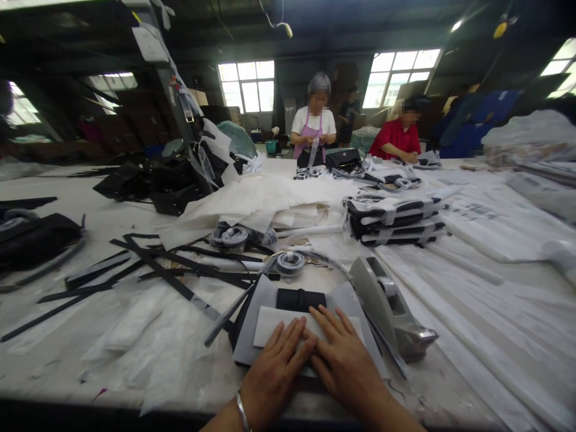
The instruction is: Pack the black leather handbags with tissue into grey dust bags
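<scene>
Left hand and right hand lie flat, grip spread, clasping nothing; uneven pressure could skew the white packing sheet

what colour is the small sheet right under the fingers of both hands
Plain white; the small sheet shows best in the head view, the only one.

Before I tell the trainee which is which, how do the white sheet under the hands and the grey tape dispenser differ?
Shape: the white sheet is flat and thin, the tape dispenser bulky.
Colour: the sheet is white, the dispenser grey.
Contact: the left hand and right hand lie on the sheet; neither touches the dispenser.
Both are close to the hands.
</scene>
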`<control>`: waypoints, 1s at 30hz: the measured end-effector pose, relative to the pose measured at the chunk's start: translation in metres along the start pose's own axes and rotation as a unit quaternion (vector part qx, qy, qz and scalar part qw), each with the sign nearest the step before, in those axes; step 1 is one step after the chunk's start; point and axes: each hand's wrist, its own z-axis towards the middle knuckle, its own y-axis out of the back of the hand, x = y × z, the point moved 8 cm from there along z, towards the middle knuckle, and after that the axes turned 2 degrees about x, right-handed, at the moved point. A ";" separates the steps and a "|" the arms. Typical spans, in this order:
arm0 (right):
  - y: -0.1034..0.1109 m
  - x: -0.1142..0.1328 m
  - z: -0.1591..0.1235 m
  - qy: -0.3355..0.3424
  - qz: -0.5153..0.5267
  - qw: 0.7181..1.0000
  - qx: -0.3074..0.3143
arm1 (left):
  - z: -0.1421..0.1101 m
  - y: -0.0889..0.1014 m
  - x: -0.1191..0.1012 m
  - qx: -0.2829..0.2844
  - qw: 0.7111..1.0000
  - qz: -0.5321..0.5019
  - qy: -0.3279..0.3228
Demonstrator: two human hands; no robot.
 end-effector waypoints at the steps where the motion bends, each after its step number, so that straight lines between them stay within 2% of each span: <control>1: -0.001 0.000 0.001 0.006 -0.002 1.000 0.011 | 0.000 0.001 0.000 0.001 1.000 0.005 0.003; 9: -0.008 0.006 0.005 0.033 -0.008 0.998 0.045 | 0.002 0.011 -0.006 0.002 0.999 0.050 -0.014; 13: -0.018 0.009 0.008 0.031 -0.016 0.998 0.057 | 0.004 0.008 -0.003 0.021 0.999 0.029 -0.016; 16: -0.017 0.011 0.006 0.047 -0.023 0.998 0.047 | 0.003 0.003 0.002 0.016 1.000 -0.006 -0.004; 19: -0.009 0.008 -0.010 0.082 -0.041 0.995 0.024 | 0.001 -0.001 0.004 0.022 1.000 -0.011 -0.006; 23: -0.007 -0.004 -0.044 0.109 -0.091 0.990 0.009 | 0.000 -0.006 0.003 0.055 0.998 0.006 -0.007; 27: -0.006 -0.011 -0.067 0.078 -0.106 0.991 -0.032 | 0.000 -0.007 0.002 0.069 0.997 0.016 -0.010; 30: 0.009 -0.021 -0.085 -0.013 -0.024 0.993 -0.116 | 0.002 -0.006 0.002 0.062 0.998 0.020 -0.007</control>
